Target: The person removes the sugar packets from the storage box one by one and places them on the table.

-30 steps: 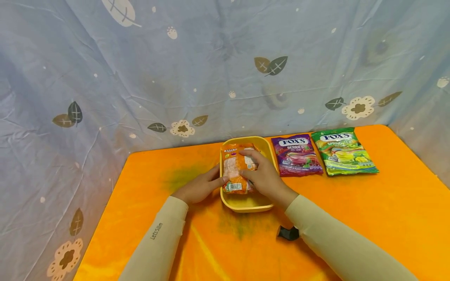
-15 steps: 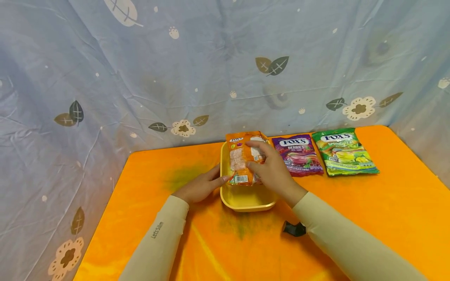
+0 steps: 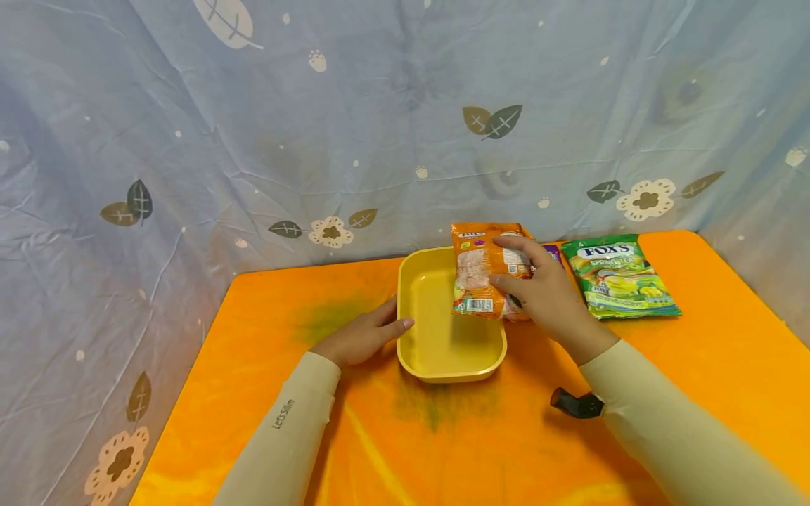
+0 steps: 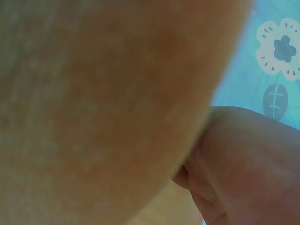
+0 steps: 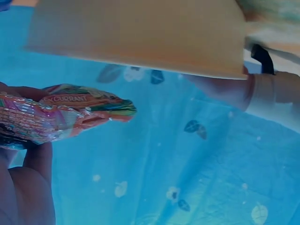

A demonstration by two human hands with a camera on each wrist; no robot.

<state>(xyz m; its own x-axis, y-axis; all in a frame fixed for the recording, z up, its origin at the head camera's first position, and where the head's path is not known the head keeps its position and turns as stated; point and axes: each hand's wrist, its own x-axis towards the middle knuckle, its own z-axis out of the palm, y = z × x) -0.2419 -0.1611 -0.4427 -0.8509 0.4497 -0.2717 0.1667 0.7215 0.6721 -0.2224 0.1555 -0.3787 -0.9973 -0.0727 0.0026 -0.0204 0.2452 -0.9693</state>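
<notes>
My right hand (image 3: pixel 545 292) grips an orange Fox's candy bag (image 3: pixel 474 270), held up over the right side of a yellow plastic tray (image 3: pixel 452 374). In the right wrist view the candy bag (image 5: pixel 70 115) shows edge-on between thumb and fingers, lifted above the tray's underside level. At the tray's left wall is my left hand (image 3: pixel 363 336), its thumb hooked over the rim and its fingers along the outside. The left wrist view is mostly filled by blurred skin of the left hand (image 4: pixel 253 164).
A purple Fox's Berries bag (image 3: pixel 554 253) lies right of the tray, mostly covered by my right hand and the orange bag. Farther right lies a green Fox's Spring Tea bag (image 3: pixel 623 277). A blue patterned curtain (image 3: pixel 405 126) hangs behind the orange tabletop (image 3: pixel 285 302).
My right hand has lifted the orange candy bag out of the tray and carried it rightward, uncovering the tray's inside. The left hand has stayed at the tray's left rim.
</notes>
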